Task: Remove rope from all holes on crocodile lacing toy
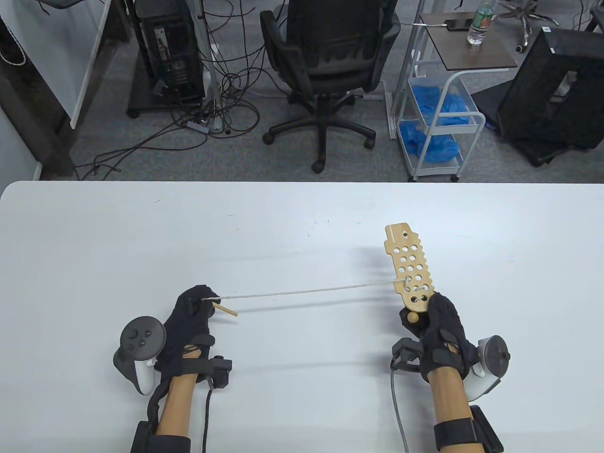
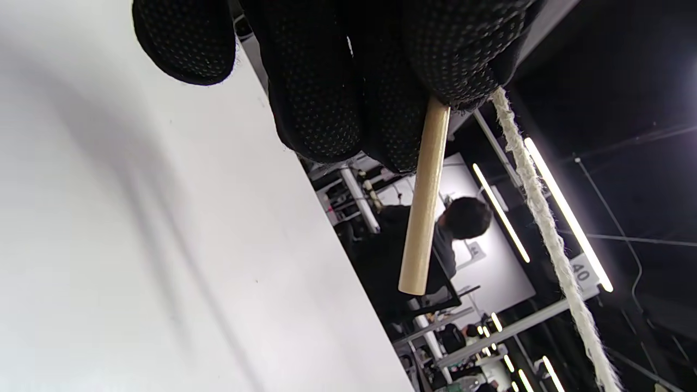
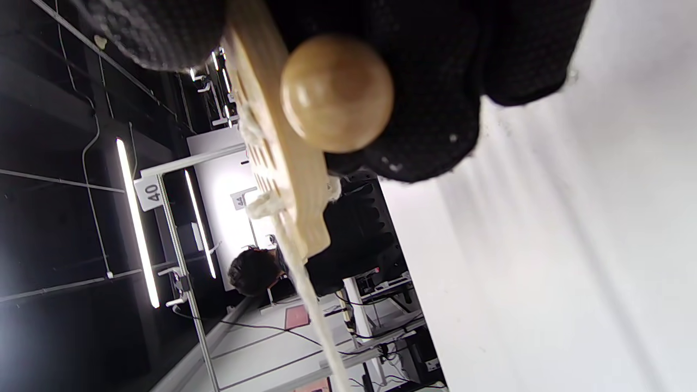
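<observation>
At seven o'clock the left hand (image 1: 191, 311) pinches the rope (image 1: 306, 290) and its wooden needle (image 1: 225, 310); at four o'clock the right hand (image 1: 436, 325) grips the crocodile board (image 1: 409, 264) above the table (image 1: 302, 222). The rope looks limp and light, the board stiff: best pulled near the laced holes

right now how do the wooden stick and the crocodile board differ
The stick is a thin plain dowel; the board is wide, flat and full of holes. The left hand holds the stick beside the rope; the right hand grips the board by its near end. The stick points right; the board points away. Both are pale wood, joined by the taut rope.
</observation>
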Demonstrator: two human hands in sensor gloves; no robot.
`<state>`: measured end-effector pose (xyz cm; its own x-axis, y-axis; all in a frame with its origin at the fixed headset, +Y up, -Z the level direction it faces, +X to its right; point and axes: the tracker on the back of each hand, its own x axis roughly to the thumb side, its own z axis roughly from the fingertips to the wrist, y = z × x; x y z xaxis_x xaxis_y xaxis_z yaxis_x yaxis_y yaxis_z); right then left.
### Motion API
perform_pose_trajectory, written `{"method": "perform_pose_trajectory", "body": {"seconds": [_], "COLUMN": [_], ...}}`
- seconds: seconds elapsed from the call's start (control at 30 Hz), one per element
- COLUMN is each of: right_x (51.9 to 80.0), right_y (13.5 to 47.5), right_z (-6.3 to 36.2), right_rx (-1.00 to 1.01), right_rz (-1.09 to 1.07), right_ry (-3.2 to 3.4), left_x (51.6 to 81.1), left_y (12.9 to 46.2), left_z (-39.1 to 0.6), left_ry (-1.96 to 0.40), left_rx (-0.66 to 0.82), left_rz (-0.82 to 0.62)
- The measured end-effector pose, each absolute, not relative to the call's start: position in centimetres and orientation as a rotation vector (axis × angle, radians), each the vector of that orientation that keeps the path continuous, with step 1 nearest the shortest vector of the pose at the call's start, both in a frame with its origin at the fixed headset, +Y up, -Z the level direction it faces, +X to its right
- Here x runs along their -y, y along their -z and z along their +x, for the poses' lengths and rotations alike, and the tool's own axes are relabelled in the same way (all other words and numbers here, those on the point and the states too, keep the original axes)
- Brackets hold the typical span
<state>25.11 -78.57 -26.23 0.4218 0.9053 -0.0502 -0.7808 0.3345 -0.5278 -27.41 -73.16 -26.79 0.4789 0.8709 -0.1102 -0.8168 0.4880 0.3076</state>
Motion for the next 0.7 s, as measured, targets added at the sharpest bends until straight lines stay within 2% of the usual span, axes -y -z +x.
{"method": "perform_pose_trajectory", "body": {"seconds": [0.7], "right_x": [79.2], "right_y": [25.6], "right_z": [25.5], "right_rx": [0.318], "right_rz": [-0.537], "right_ry": [-0.929], "left_x": [74.7], "left_y": [26.2], "left_z": [-29.7], "left_ry": [-1.304], "left_rx": [-0.424], "left_rz": [0.225]}}
